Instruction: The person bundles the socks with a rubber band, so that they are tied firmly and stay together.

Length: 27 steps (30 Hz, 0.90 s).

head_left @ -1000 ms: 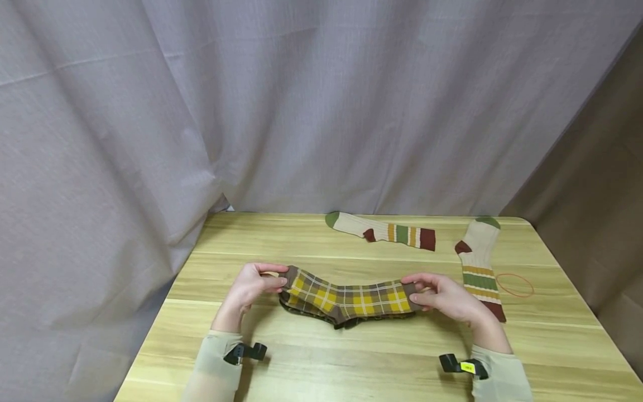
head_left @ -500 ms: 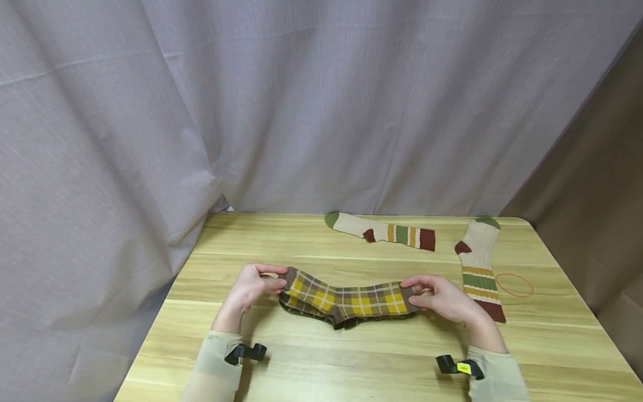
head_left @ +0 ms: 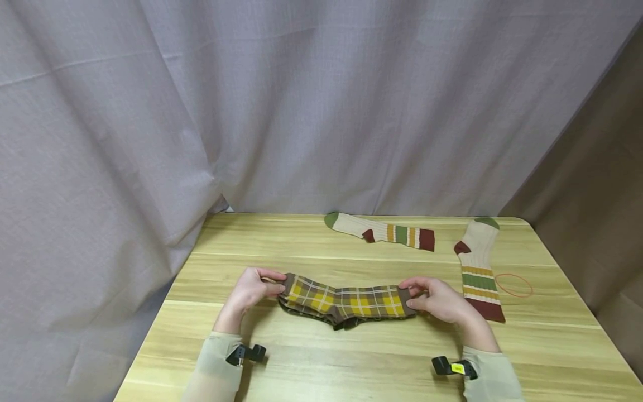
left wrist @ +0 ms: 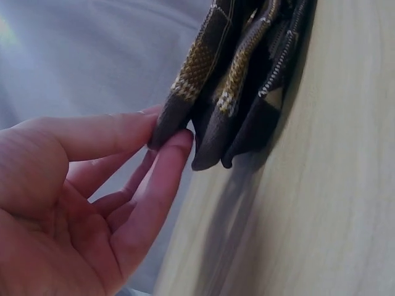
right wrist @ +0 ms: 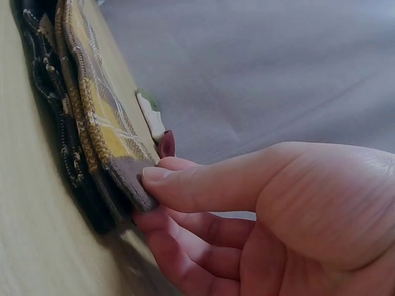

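Observation:
A brown and yellow plaid sock [head_left: 346, 301] lies stretched lengthwise on top of a small stack of socks at the near middle of the table. My left hand [head_left: 251, 289] pinches its brown toe end between thumb and fingers. At the other end, the brown cuff is pinched by my right hand [head_left: 436, 300]. In the left wrist view the held toe [left wrist: 170, 123] stands slightly apart from the darker layers [left wrist: 247, 135] beneath. The right wrist view shows my thumb on top of the cuff [right wrist: 133, 179], with fingers under it and darker sock layers below.
A cream sock with green, mustard and maroon parts [head_left: 346, 224] lies along the table's back edge. Its match [head_left: 479, 259] lies at the right, beside a thin orange loop [head_left: 514, 285]. Grey curtains [head_left: 321, 106] hang behind the wooden table [head_left: 321, 368].
Both hands have lowered the top plaid sock slightly onto the stack. My right hand has shifted a little left and toward me. Each end stays pinched.

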Tool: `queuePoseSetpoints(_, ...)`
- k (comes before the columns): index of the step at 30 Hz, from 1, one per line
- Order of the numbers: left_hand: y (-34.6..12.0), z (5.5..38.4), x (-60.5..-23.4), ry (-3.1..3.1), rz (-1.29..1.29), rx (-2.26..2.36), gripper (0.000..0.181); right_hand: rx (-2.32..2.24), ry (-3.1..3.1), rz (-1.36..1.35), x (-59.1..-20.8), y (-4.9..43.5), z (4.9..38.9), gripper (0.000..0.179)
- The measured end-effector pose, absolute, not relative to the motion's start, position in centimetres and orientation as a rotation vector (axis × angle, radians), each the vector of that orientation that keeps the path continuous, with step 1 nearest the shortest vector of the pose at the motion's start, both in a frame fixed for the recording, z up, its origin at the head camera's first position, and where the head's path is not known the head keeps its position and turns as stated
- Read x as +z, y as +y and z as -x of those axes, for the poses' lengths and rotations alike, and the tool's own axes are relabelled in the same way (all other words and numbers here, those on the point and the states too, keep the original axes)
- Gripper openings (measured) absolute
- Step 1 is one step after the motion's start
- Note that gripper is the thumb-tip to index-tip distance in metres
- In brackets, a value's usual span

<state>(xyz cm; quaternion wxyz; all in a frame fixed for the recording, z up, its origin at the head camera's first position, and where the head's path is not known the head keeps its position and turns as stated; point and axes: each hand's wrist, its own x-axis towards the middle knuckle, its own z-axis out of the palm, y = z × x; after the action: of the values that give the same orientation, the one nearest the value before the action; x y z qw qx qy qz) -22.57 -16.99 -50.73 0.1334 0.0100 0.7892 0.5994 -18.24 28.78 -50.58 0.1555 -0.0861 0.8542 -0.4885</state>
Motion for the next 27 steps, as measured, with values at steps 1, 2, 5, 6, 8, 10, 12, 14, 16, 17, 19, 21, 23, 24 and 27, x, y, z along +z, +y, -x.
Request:
queuePoseSetpoints(1,-17.0,22.6,-50.8,2.287,-0.035,1.733,0.031,-1.385,2.458,0.251,-50.6,28.8,18.3,0.038)
queuePoseSetpoints(2,-17.1,22.6,-50.9,2.285,-0.04,1.728,0.031,-1.369,2.47,0.248,-50.6,28.8,18.3,0.038)
queuePoseSetpoints(5,-17.1,22.6,-51.0,2.292,-0.054,1.709,0.031,-1.335,2.492,0.227,-50.6,28.7,18.3,0.037)
queuePoseSetpoints(6,-17.2,22.6,-51.0,2.296,-0.054,1.702,0.031,-1.322,2.5,0.228,-50.6,28.7,18.3,0.037)
queuePoseSetpoints(8,-17.2,22.6,-51.0,2.301,-0.049,1.691,0.03,-1.314,2.506,0.223,-50.5,28.6,18.3,0.037)
queuePoseSetpoints(10,-17.2,22.7,-51.1,2.309,-0.046,1.679,0.03,-1.316,2.507,0.227,-50.5,28.6,18.2,0.037)
queuePoseSetpoints(12,-17.3,22.8,-51.2,2.318,-0.043,1.664,0.03,-1.314,2.512,0.228,-50.5,28.5,18.2,0.037)
queuePoseSetpoints(14,-17.3,22.8,-51.2,2.327,-0.048,1.649,0.03,-1.302,2.526,0.235,-50.5,28.5,18.2,0.037)
queuePoseSetpoints(16,-17.2,22.9,-51.3,2.339,-0.053,1.635,0.03,-1.28,2.543,0.229,-50.6,28.5,18.2,0.037)
queuePoseSetpoints(17,-17.2,22.9,-51.4,2.342,-0.051,1.63,0.03,-1.266,2.553,0.226,-50.7,28.4,18.2,0.037)
queuePoseSetpoints(19,-17.2,22.9,-51.5,2.347,-0.045,1.623,0.031,-1.244,2.567,0.221,-50.8,28.5,18.2,0.036)
queuePoseSetpoints(21,-17.1,22.9,-51.6,2.346,-0.034,1.623,0.031,-1.236,2.571,0.21,-51.0,28.5,18.3,0.036)
queuePoseSetpoints(23,-17.0,22.9,-51.7,2.346,-0.023,1.624,0.032,-1.233,2.573,0.212,-51.0,28.5,18.3,0.036)
queuePoseSetpoints(24,-16.9,22.9,-51.8,2.344,-0.018,1.625,0.032,-1.235,2.572,0.213,-51.0,28.5,18.3,0.036)
queuePoseSetpoints(27,-16.8,22.9,-51.9,2.338,-0.021,1.627,0.032,-1.235,2.573,0.208,-50.9,28.4,18.2,0.036)
